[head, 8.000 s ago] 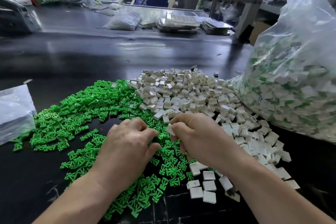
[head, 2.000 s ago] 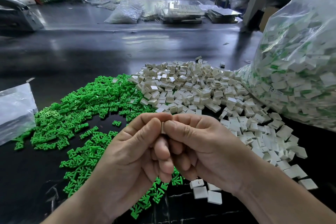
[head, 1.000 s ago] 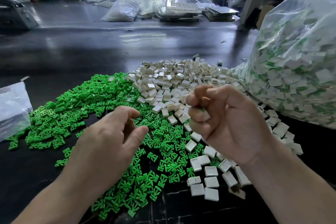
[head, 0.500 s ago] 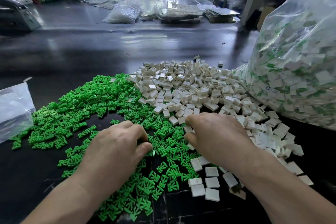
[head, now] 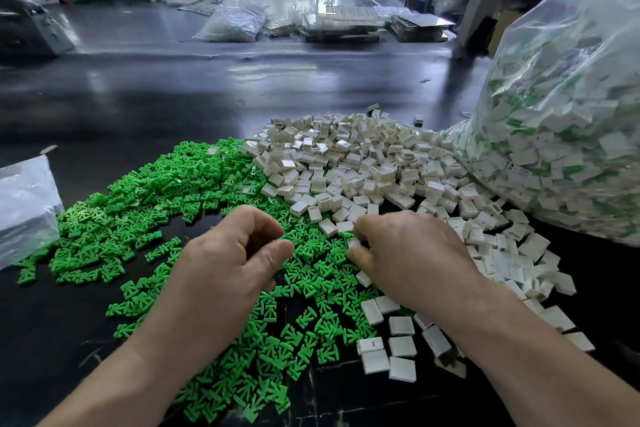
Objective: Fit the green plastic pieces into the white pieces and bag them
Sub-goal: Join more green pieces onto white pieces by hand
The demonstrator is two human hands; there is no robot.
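Dark glossy table (head: pixel 173 97) bears green pieces (head: pixel 156 191), white pieces (head: pixel 346 163), a filled clear bag (head: pixel 571 114).

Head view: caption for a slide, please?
Left hand over green pieces, right hand reaching white pieces, filled bag alongside.

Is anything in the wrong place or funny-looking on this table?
Yes. One stray white piece lies alone on the green pile, apart from the white pile. At the front right, one tan piece looks dirty beside the clean white ones; I cannot tell if it is damaged.
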